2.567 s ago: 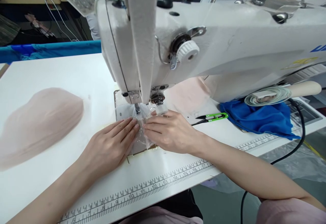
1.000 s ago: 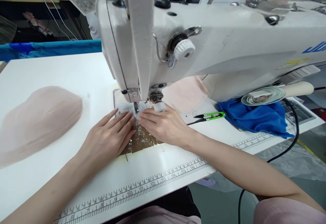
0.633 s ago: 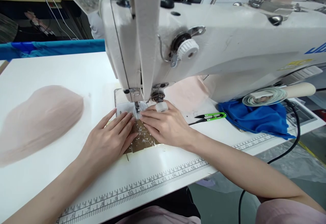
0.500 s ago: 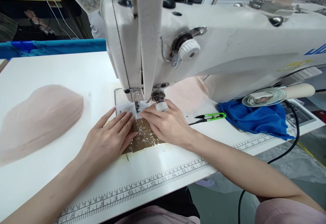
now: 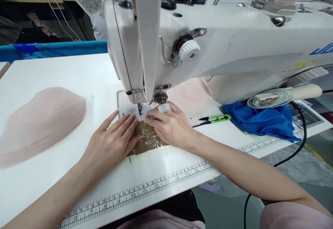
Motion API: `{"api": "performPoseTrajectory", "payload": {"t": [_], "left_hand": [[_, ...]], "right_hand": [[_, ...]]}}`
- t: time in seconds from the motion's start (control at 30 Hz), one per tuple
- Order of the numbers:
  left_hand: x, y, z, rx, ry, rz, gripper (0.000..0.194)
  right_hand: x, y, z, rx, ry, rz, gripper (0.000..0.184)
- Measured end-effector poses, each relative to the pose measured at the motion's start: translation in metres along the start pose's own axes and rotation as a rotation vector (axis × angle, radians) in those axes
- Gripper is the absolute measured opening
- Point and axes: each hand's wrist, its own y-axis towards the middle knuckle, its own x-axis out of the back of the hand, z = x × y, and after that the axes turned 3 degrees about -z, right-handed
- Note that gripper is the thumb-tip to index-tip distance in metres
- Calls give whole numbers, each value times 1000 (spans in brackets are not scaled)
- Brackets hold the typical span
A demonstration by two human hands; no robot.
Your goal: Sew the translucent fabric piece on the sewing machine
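The left hand (image 5: 111, 137) lies flat, fingers spread; the right hand (image 5: 173, 126) is narrowed, though whether it pinches I cannot tell. Just beyond both, translucent fabric (image 5: 129, 110) sits beneath the presser foot (image 5: 140, 109), apparently being sewn; the next move calls for even guiding.

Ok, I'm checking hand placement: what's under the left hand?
A pale piece extends past the left hand; brown surface shows beside its thumb. Whatever the palm covers is hidden.
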Motion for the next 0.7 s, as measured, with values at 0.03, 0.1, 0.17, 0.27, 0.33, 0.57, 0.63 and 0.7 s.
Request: {"api": "performPoseTrajectory", "payload": {"t": [0.03,0.1,0.17,0.27,0.33,0.57,0.63,0.7], "left_hand": [[0,0,1,3,3,2,37],[-1,1,3,8,8,7,36],[-2,2,5,15,7,15,37],[-4,4,7,36,1,23,39],[-6,5,9,60,-5,22,41],[-12,6,13,151,-87,63,47],[-13,5,14,166,-80,77,50],[-14,3,15,187,-52,82,53]], "right_hand": [[0,0,0,-3,-5,6,33],[-1,1,0,-8,-11,21,33],[-2,2,-1,-10,-19,31,34],[-4,3,-2,-15,-45,34,35],[-5,3,-3,-17,-58,45,36],[-2,2,-3,-25,-57,67,36],[0,2,-2,-18,-58,59,36],[1,2,-2,-5,-54,40,35]]}}
